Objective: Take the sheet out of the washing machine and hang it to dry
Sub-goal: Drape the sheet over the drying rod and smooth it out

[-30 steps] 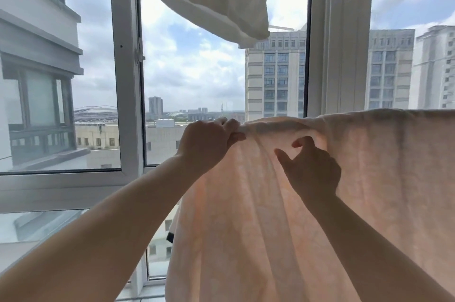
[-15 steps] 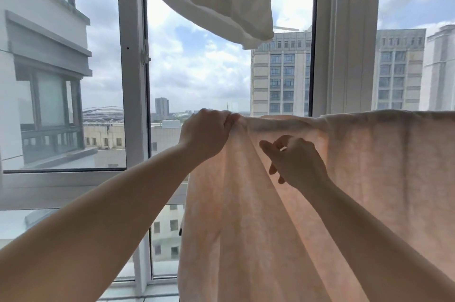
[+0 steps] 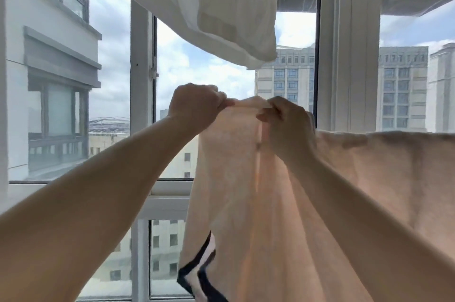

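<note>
left hand [image 3: 197, 107] pinches sheet [image 3: 283, 215] top hem | right hand [image 3: 288, 119] pinches same hem | sheet: thin peach cloth, soft folds, dark-trimmed corner | white fabric [image 3: 221, 11] overhead

Seen from head height, facing outward at the window frame [image 3: 141, 95], close behind raised forearms, city towers far beyond the glass.

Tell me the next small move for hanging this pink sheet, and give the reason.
Probably draw the left hand leftward to spread the top edge. Both hands pinch the pink sheet close together, the right hand beside the left, and this end hangs bunched in folds, while the part to the right already lies flat.
</note>
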